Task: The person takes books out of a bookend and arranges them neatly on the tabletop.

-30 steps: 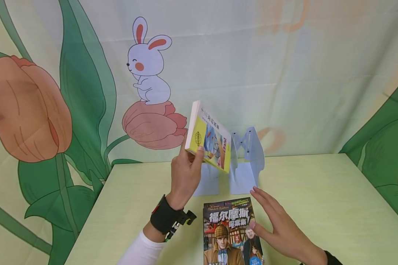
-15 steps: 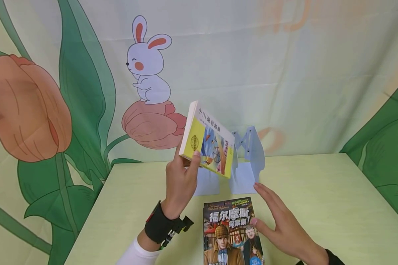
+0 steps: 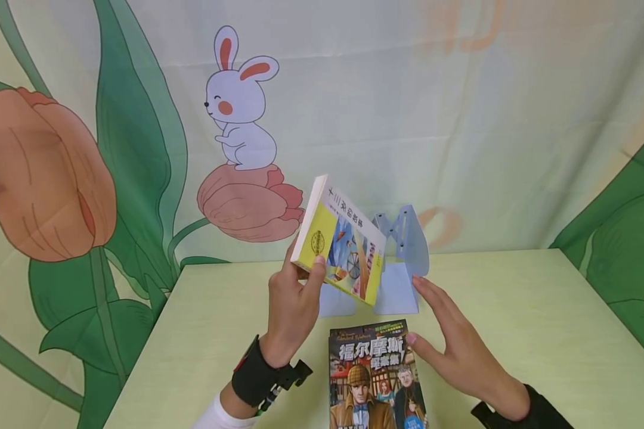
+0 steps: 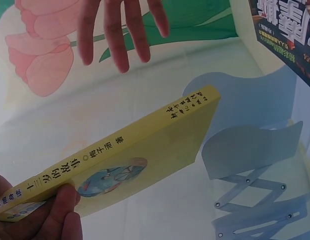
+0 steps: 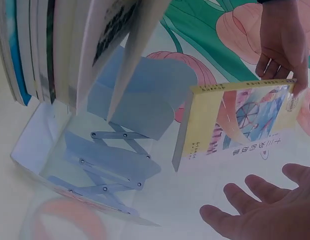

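Observation:
My left hand grips a yellow and white paperback book by its lower left corner, thumb on the front cover. The book is tilted in the air, its cover turned towards the head view; its yellow spine shows in the left wrist view. Holding nothing, my right hand has its fingers extended to the right of the held book, apart from it. Below lies a stack of books with a dark detective cover on top. Behind the held book stands a pale blue expandable bookend, partly hidden.
A pale green table carries the stack and bookend. Close behind it hangs a cloth backdrop with a printed rabbit and tulips. In the right wrist view, several book edges show the stack's thickness, and the bookend's crossed metal links are visible.
The held book has come lower and nearer, with its cover turned more towards the head view. My left hand has shifted slightly left, and the right hand has risen a little.

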Action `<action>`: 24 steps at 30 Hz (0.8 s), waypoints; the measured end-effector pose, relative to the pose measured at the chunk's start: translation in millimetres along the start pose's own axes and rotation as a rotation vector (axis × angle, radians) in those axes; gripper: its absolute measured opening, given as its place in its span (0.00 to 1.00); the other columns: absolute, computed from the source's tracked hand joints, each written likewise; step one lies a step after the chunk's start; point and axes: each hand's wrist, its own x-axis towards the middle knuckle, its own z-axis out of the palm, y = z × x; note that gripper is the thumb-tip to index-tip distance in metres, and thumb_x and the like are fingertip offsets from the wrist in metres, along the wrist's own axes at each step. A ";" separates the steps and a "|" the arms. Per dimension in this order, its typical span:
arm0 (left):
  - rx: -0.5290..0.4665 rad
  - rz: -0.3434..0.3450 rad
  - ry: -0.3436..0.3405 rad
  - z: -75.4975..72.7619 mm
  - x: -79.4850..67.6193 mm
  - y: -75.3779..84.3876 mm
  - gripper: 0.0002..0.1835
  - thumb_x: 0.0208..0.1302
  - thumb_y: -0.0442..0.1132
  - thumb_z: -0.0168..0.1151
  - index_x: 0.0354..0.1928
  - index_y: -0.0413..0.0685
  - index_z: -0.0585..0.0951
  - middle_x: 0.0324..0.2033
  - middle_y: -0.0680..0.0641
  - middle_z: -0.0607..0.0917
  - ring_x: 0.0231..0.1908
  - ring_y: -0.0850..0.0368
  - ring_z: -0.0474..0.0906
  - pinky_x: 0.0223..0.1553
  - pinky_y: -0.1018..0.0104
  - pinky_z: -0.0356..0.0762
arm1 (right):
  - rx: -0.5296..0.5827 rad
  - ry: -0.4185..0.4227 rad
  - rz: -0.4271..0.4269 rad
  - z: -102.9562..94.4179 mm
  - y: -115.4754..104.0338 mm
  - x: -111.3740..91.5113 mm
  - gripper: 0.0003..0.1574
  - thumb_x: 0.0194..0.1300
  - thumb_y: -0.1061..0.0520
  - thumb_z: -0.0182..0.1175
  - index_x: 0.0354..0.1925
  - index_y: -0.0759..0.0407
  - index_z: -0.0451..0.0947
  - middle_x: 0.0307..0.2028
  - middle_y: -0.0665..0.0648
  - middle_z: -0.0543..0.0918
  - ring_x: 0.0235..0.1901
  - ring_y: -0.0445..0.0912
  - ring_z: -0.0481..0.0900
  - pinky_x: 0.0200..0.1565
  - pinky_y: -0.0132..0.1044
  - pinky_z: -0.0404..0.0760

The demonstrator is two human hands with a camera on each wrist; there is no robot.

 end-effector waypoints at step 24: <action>-0.018 -0.043 -0.059 -1.7 -26.0 8.1 0.25 0.73 0.43 0.52 0.71 0.57 0.67 0.51 0.43 0.87 0.36 0.56 0.85 0.28 0.71 0.80 | 0.058 0.032 -0.046 -19.9 -6.0 30.1 0.53 0.63 0.60 0.63 0.78 0.46 0.47 0.74 0.57 0.58 0.69 0.61 0.64 0.58 0.70 0.68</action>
